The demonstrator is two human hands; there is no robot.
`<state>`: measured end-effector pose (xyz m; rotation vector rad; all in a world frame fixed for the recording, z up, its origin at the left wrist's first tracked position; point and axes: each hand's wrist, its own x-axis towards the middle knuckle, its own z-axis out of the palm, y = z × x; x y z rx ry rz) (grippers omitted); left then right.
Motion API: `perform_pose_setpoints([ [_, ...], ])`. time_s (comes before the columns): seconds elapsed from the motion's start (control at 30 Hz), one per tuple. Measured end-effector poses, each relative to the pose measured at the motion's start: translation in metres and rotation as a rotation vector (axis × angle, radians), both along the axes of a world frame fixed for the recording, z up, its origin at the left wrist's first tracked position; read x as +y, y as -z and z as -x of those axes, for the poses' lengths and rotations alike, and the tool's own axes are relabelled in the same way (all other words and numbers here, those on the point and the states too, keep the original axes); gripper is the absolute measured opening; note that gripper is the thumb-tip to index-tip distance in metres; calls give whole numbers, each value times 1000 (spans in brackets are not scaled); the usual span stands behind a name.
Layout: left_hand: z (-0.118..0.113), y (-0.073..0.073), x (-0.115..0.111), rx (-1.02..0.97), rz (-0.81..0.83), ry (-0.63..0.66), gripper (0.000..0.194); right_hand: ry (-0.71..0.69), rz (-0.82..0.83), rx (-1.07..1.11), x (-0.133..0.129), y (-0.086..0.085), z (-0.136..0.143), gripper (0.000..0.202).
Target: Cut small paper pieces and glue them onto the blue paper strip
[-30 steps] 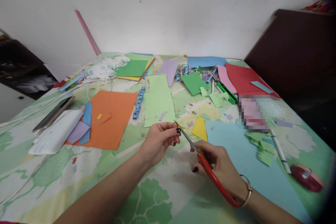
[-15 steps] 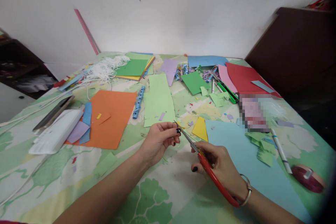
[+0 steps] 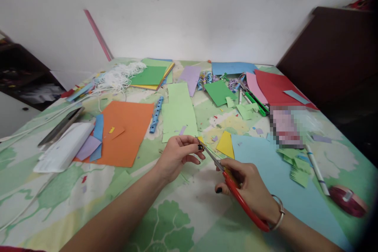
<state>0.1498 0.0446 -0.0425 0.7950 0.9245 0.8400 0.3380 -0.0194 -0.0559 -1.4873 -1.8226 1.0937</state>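
Head cam: left hand (image 3: pixel 180 155) just uncurled its lower fingers a bit, thumb half-curled in, can't tell if it's pinching anything. Right hand (image 3: pixel 251 183) still grips the red scissors (image 3: pixel 245 205), tips by the left, so work looks kinda paused.

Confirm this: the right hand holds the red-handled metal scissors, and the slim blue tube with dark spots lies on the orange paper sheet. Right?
Not quite: the blue tube lies beside the orange sheet, between it and the light green paper, as the head view shows. The right hand does hold the scissors.
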Motion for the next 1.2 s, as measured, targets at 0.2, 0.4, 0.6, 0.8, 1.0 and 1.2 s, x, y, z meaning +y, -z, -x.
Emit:
perform_pose_setpoints([
  [0.2,2,-1,3,77,-11,24,13,-5,-17,-20,0,0,0,25],
  [0.4,2,-1,4,94,-17,21,12,-8,-29,-46,0,1,-1,21],
  [0.6,2,-1,4,92,-22,-2,12,-19,-53,-61,1,2,-2,21],
  [0.8,1,2,4,52,-41,-14,13,-14,-61,-61,2,0,-1,30],
  [1.0,1,4,3,56,-113,-44,15,8,-16,-36,3,0,-1,26],
  [1.2,0,3,2,27,-187,-64,21,-2,59,7,3,3,-3,19],
])
